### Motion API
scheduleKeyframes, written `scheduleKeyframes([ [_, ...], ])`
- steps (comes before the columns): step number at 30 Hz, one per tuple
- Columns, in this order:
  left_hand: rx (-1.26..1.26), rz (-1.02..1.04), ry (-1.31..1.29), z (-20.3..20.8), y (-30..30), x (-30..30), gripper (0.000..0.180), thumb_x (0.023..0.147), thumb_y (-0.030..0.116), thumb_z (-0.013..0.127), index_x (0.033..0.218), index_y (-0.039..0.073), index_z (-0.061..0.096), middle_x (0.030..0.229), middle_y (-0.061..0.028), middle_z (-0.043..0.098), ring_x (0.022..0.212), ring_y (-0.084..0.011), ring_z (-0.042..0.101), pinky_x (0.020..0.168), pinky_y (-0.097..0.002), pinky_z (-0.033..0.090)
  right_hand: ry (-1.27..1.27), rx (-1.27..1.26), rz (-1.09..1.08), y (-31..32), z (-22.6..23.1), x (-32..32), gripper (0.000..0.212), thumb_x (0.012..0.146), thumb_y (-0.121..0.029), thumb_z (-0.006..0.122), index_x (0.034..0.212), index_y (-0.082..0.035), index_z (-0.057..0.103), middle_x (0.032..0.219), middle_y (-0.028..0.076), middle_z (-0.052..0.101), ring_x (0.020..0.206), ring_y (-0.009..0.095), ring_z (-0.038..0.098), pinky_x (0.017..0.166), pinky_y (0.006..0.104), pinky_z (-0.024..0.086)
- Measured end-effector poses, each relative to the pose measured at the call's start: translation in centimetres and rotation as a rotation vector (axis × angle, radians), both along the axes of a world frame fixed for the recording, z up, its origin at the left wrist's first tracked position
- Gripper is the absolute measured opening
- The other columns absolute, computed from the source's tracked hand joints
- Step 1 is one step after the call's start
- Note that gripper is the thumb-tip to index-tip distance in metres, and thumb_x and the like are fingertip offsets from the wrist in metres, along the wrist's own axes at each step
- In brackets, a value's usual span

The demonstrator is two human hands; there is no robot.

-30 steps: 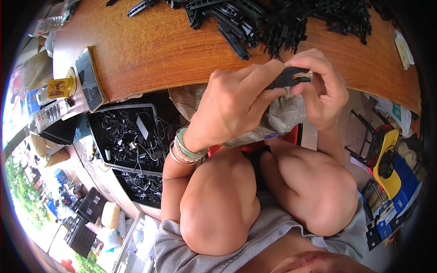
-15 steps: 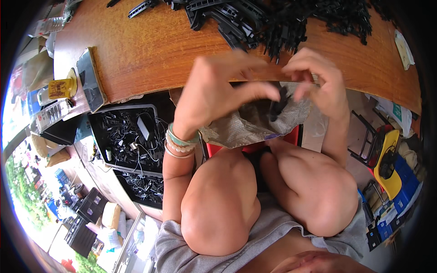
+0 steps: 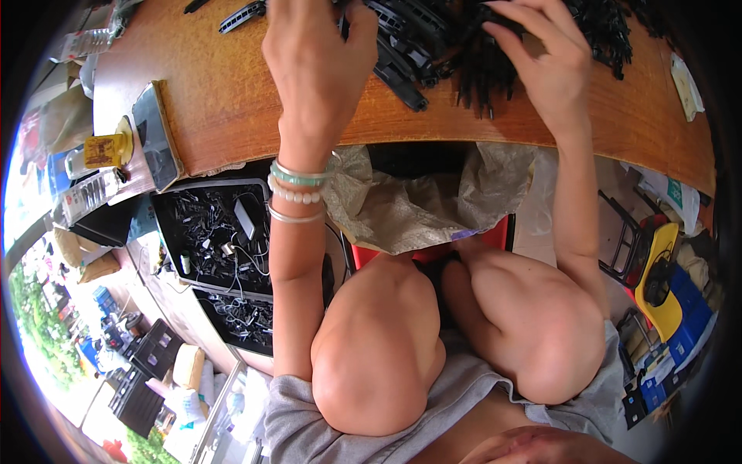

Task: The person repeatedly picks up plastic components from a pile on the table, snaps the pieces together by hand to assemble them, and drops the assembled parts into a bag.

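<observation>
At the table's far side, my left hand (image 3: 321,69) reaches into a pile of long black ridged plastic parts (image 3: 410,31). Its fingertips run past the top edge, so whether it grips a part is hidden. My right hand (image 3: 553,66) is over small thin black plastic parts (image 3: 487,73). Its thumb and index finger stand apart, with dark parts behind the gap and nothing plainly held. Below the table's near edge, a grey-beige woven sack (image 3: 417,213) gapes in front of my knees, its inside dark.
The brown wooden table (image 3: 224,93) curves across the top. Left of me stand black trays (image 3: 209,224) of small black parts with a white cable. A dark flat pad (image 3: 154,135) and yellow tape roll (image 3: 108,151) lie at the left edge. A yellow-seated chair (image 3: 661,282) stands right.
Both hands have moved up and away from above the sack to the piles on the table. The small black part seen between them over the sack is no longer in view there.
</observation>
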State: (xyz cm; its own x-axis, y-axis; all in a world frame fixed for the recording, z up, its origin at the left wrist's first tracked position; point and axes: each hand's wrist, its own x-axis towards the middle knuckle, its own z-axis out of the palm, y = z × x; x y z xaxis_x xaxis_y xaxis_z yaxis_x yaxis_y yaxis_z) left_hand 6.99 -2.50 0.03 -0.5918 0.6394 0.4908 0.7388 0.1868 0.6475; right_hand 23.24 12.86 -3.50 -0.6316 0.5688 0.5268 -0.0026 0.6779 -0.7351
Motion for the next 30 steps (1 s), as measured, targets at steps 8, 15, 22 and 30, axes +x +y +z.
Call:
scheduleKeyframes([
  [8, 0.41, -0.339, -1.227, -1.7, -1.7, 3.0, 0.017, 0.093, 0.008, 0.057, 0.094, -0.008, 0.053, 0.091, -0.0173, 0.063, 0.081, -0.0274, 0.069, 0.074, -0.0311, 0.058, 0.189, -0.751, 0.518, -3.1, 1.9, 1.6, 0.018, 0.089, 0.001, 0.055, 0.105, 0.008, 0.059, 0.103, 0.016, 0.063, 0.087, 0.022, 0.067, 0.077, 0.0294, 0.056],
  [15, 0.291, -0.385, -1.316, -1.5, -2.0, 4.2, 0.025, 0.093, 0.011, 0.058, 0.111, -0.006, 0.06, 0.099, -0.01, 0.066, 0.094, -0.0121, 0.061, 0.08, -0.0229, 0.049, 0.027, -0.627, 0.403, -5.5, 3.2, 1.8, 0.011, 0.084, 0.007, 0.061, 0.094, 0.007, 0.065, 0.097, 0.013, 0.063, 0.082, 0.017, 0.065, 0.072, 0.0248, 0.053],
  [22, -0.033, -0.414, -0.638, 0.0, -2.8, 5.2, 0.036, 0.078, 0.01, 0.074, 0.11, -0.003, 0.062, 0.085, -0.0138, 0.068, 0.073, -0.0154, 0.066, 0.066, -0.0273, 0.052, 0.111, -0.448, 0.256, -6.0, 1.8, 2.2, 0.019, 0.076, 0.009, 0.069, 0.094, 0.004, 0.067, 0.089, 0.009, 0.063, 0.076, 0.012, 0.059, 0.066, 0.0214, 0.047],
  [30, 0.012, -0.489, -0.161, -0.6, -2.7, 4.7, 0.031, 0.075, 0.006, 0.073, 0.104, 0.0, 0.062, 0.078, -0.0149, 0.064, 0.065, -0.0289, 0.064, 0.055, -0.0335, 0.05, 0.022, -0.136, 0.205, -5.8, 2.4, 2.0, 0.027, 0.074, -0.002, 0.072, 0.1, 0.002, 0.065, 0.095, 0.01, 0.064, 0.074, 0.017, 0.058, 0.067, 0.0246, 0.049],
])
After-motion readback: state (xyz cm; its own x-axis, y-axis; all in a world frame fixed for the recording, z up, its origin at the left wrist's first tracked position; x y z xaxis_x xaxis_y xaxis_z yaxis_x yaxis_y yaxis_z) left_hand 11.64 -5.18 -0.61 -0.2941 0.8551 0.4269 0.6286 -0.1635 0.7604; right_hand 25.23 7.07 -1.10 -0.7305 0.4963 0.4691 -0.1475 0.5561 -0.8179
